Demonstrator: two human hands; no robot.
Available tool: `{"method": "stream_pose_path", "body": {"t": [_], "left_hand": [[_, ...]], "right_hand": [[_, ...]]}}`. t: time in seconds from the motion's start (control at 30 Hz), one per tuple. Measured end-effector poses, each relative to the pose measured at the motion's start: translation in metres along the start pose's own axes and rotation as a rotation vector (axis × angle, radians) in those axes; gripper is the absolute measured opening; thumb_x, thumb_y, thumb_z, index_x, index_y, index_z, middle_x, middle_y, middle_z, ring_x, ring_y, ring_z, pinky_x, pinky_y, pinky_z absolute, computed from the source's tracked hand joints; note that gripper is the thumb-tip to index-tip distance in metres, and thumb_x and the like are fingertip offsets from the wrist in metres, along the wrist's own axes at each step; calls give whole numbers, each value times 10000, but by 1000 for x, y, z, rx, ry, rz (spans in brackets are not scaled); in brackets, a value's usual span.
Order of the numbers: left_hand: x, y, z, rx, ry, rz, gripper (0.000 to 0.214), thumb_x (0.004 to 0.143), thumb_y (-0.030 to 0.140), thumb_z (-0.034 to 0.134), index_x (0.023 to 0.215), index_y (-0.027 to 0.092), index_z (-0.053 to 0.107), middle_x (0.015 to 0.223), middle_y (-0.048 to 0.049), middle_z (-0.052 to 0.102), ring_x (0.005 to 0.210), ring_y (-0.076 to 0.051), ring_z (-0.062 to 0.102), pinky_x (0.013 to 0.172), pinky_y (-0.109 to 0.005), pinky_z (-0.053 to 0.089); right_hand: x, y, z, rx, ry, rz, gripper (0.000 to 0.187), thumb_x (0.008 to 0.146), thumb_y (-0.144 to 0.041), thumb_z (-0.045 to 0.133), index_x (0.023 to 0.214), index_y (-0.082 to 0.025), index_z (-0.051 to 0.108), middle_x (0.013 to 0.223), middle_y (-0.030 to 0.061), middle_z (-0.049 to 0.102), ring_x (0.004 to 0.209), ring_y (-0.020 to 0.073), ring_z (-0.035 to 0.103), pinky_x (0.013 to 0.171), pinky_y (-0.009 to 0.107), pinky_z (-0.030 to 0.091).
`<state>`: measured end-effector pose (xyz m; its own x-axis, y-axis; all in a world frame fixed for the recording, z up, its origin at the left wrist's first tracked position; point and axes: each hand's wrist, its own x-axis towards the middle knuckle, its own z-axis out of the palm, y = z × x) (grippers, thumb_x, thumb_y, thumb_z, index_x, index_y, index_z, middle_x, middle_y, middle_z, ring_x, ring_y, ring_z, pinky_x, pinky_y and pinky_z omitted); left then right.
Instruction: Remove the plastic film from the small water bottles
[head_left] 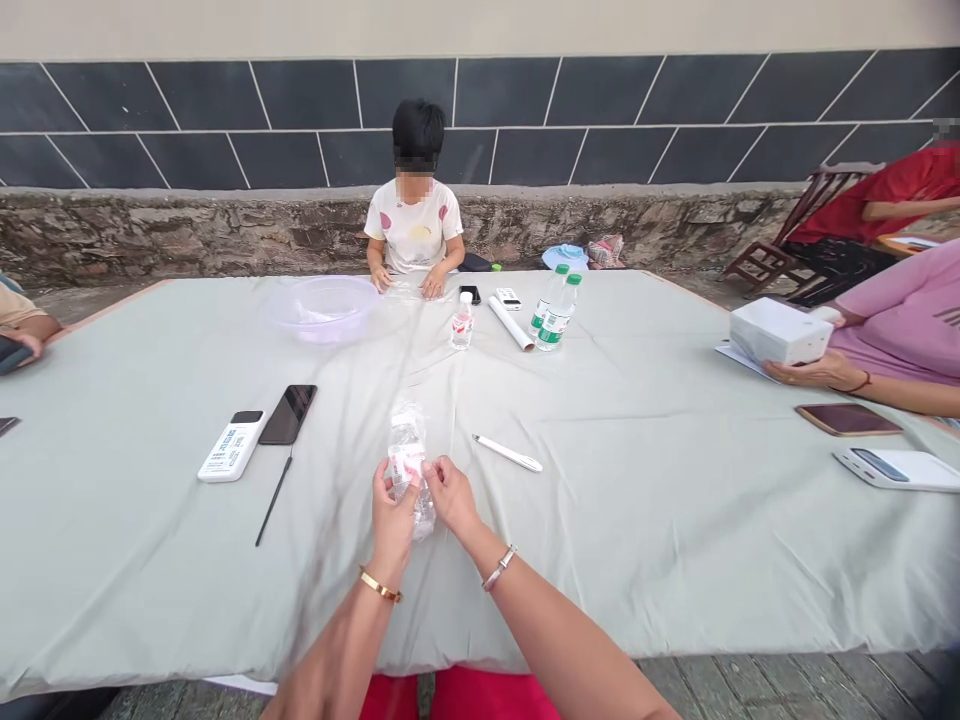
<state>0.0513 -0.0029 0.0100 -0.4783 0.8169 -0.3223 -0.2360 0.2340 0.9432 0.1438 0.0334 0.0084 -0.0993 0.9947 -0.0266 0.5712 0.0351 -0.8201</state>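
Note:
My left hand (391, 508) and my right hand (450, 492) meet over the near middle of the table, both closed on a small clear plastic bottle (407, 450) with a red and white label, wrapped in clear plastic film. The left fingers grip its side; the right fingertips pinch at the film or label. A white pen-shaped tool (508, 453) lies on the cloth just to the right of my hands. A thin black stick (274, 497) lies to the left.
Grey-green cloth covers the table (675, 520). A white device (232, 445) and black phone (288, 413) lie at left. Far side: a seated person, a clear bowl (324, 307), a small bottle (463, 321), a roll (511, 323), two green-capped bottles (556, 310). At right a person holds a white box (780, 331).

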Motion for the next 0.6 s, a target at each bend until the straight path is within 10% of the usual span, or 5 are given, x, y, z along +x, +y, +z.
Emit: {"method": "stream_pose_path", "body": {"t": [0.13,0.37,0.6], "left_hand": [[-1,5,-6,-25,16,8,767,703,478,703,1359,281,356,1222,-107,501,917,-174,612,669,-242,498],[6,6,-9,-115,-38,-10,715,699,489,708,1309,276,401,1216,-101,511,1006,-193,586,748,-259,489],[10,10,-11,-110,33,46,742,678,420,744,1315,285,389,1242,-86,501,888,-136,586,711,-234,468]], "right_hand": [[7,7,-3,31,71,-42,259,876,-382,339,676,-233,407,602,-25,503,549,147,469,536,245,318],[6,8,-16,462,-59,356,359,863,-535,322,779,-218,465,662,2,573,476,129,522,477,253,413],[-8,4,2,386,-122,172,344,796,-499,456,607,-230,355,455,-75,397,422,97,393,457,222,333]]}}
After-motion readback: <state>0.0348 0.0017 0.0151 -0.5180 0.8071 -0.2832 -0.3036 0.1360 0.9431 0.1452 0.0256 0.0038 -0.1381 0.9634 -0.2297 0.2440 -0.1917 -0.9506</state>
